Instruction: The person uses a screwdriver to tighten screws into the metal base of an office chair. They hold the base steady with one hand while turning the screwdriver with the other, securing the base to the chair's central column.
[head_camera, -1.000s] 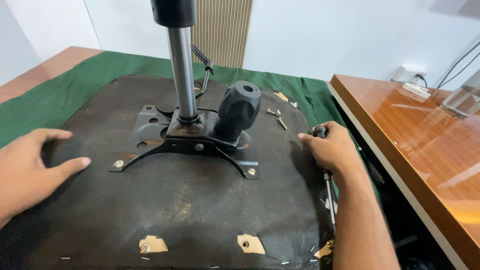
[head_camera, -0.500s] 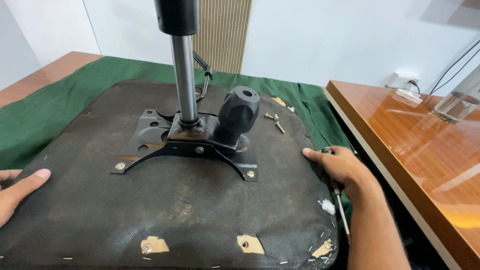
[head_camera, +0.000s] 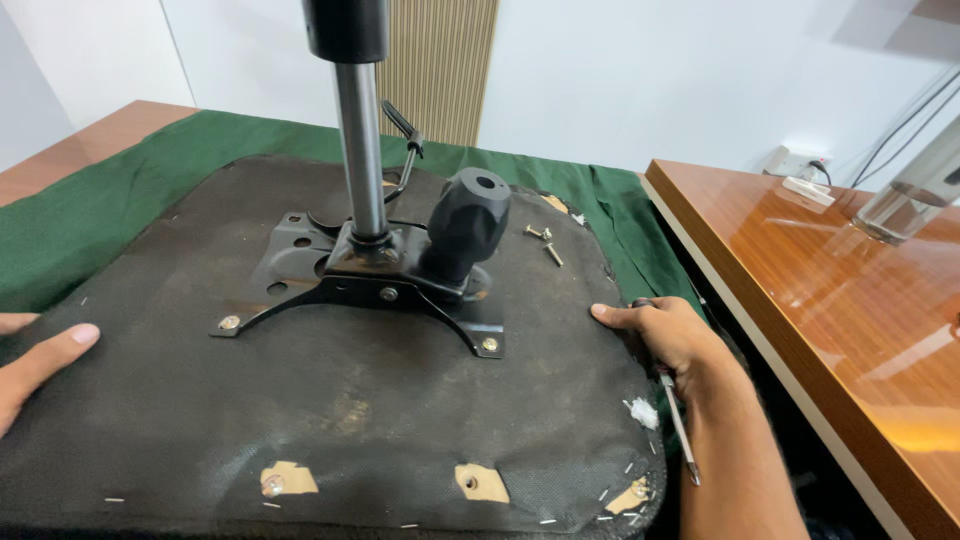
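An upturned chair seat (head_camera: 330, 420), covered in black fabric, lies on a green cloth. A black metal mechanism plate (head_camera: 370, 285) is bolted to it, with a shiny gas cylinder (head_camera: 360, 150) standing upright and a black knob (head_camera: 465, 230) beside it. My right hand (head_camera: 670, 335) rests on the seat's right edge, fingers closed around a screwdriver (head_camera: 678, 425) whose shaft points down toward me. My left hand (head_camera: 35, 365) lies flat at the seat's left edge, holding nothing.
Two loose bolts (head_camera: 545, 243) lie on the seat right of the knob. A glossy wooden table (head_camera: 860, 300) stands to the right with a glass (head_camera: 915, 195) and a white socket strip (head_camera: 805, 188). The green cloth (head_camera: 90, 210) covers the table under the seat.
My left hand has slid off the seat toward the left edge. My right hand with the screwdriver has moved down along the right edge, nearer to me.
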